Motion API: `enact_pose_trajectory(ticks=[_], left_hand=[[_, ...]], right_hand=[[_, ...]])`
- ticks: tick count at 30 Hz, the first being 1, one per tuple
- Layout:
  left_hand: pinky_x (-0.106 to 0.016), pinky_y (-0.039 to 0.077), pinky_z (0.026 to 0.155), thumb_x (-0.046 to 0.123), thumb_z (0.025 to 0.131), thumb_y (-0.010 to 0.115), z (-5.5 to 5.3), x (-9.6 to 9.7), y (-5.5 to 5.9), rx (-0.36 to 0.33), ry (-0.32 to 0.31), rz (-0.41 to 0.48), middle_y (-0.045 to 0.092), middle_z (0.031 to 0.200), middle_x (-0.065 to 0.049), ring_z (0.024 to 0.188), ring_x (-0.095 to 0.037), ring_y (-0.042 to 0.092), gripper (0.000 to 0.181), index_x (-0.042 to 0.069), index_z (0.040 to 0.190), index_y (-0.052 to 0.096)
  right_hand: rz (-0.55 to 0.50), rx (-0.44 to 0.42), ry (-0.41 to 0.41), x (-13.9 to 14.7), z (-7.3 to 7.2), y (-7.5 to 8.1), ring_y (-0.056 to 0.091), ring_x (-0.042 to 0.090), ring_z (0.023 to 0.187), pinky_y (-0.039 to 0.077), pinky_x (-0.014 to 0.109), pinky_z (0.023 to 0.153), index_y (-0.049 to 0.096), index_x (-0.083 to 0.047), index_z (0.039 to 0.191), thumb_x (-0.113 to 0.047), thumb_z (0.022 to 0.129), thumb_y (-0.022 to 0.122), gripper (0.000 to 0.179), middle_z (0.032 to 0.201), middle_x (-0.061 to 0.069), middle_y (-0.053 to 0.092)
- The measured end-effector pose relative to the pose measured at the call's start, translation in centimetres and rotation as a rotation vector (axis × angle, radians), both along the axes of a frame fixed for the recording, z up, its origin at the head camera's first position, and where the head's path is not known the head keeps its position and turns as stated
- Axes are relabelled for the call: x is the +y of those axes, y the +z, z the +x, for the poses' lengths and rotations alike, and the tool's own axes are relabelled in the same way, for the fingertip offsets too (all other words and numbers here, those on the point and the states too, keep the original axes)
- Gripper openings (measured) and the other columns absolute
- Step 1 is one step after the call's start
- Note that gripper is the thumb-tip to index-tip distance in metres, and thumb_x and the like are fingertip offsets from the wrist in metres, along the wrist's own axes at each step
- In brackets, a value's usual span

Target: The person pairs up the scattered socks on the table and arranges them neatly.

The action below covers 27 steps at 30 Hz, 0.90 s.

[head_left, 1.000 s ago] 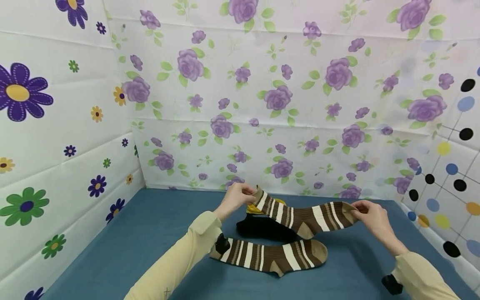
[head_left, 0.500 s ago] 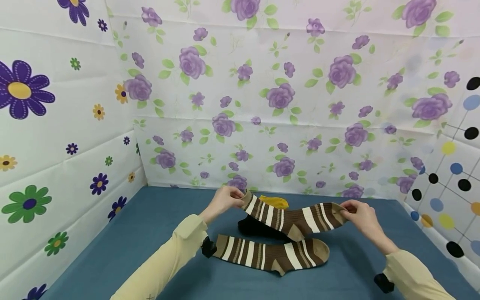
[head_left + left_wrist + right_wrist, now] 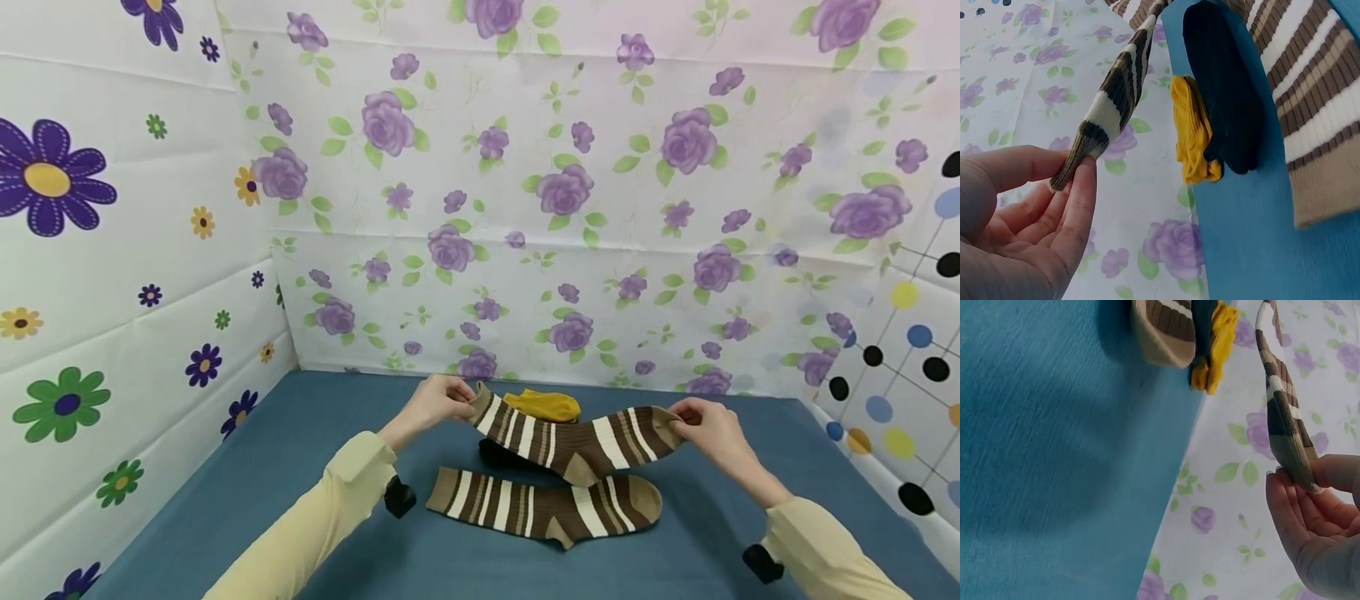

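A brown sock with white and tan stripes (image 3: 555, 442) is stretched between both hands above the table. My left hand (image 3: 435, 405) pinches its cuff, and in the left wrist view the thumb and fingers (image 3: 1082, 187) grip that end. The toe is pinched by my right hand (image 3: 712, 429), also seen in the right wrist view. Below, a matching striped sock (image 3: 517, 506) lies flat, its toe to the right. Behind the raised sock are a yellow sock (image 3: 547, 406) and a black sock (image 3: 1222, 87), the black one mostly hidden in the head view.
A blue cloth (image 3: 247, 500) covers the table. Behind it hangs a white sheet with purple roses (image 3: 450, 167). Flowered sheeting (image 3: 150, 250) stands at the left, and dotted sheeting (image 3: 915, 392) at the right.
Both hands have shifted left with the striped sock, the left hand further, so the sock is drawn out a little wider. More of the yellow sock shows; less of the black one does.
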State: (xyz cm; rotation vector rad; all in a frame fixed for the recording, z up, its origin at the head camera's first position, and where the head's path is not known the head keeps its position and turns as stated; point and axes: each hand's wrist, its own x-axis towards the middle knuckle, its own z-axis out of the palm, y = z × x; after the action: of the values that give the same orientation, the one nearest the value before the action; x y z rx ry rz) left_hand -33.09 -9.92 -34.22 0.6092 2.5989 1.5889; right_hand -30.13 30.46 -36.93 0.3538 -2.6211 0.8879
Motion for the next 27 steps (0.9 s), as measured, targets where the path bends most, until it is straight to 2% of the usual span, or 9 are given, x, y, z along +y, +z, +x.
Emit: enact_pose_trajectory(ticks=[11,17,27], left_hand=[[-0.032,0.05,0.06,0.0,0.078,0.066,0.2,-1.8,0.1,-0.009,-0.034,-0.103,0.061,0.075,-0.006,0.066,-0.023,0.06,0.015,-0.005,0.093,0.064],[-0.033,0.049,0.06,0.0,0.077,0.066,0.4,-2.7,0.1,-0.04,-0.07,-0.138,0.061,0.075,-0.006,0.065,-0.024,0.059,0.015,-0.005,0.092,0.064],[-0.033,0.05,0.059,-0.002,0.075,0.065,0.5,-3.6,-0.5,-0.07,-0.17,-0.184,0.062,0.072,-0.006,0.067,-0.029,0.061,0.015,-0.006,0.089,0.063]], right_hand=[[0.017,-0.063,0.066,-1.3,0.3,0.7,0.057,0.021,0.072,0.046,0.033,0.056,0.063,0.002,0.094,0.001,0.083,0.061,0.012,0.082,0.006,0.061],[0.044,-0.148,0.092,-1.9,0.5,0.7,0.054,0.017,0.064,0.043,0.033,0.054,0.064,0.001,0.09,-0.001,0.082,0.061,0.009,0.076,0.002,0.059],[0.041,-0.249,0.165,-2.4,1.0,0.9,0.055,0.017,0.06,0.046,0.034,0.053,0.064,0.001,0.086,0.002,0.081,0.06,0.007,0.072,0.002,0.059]])
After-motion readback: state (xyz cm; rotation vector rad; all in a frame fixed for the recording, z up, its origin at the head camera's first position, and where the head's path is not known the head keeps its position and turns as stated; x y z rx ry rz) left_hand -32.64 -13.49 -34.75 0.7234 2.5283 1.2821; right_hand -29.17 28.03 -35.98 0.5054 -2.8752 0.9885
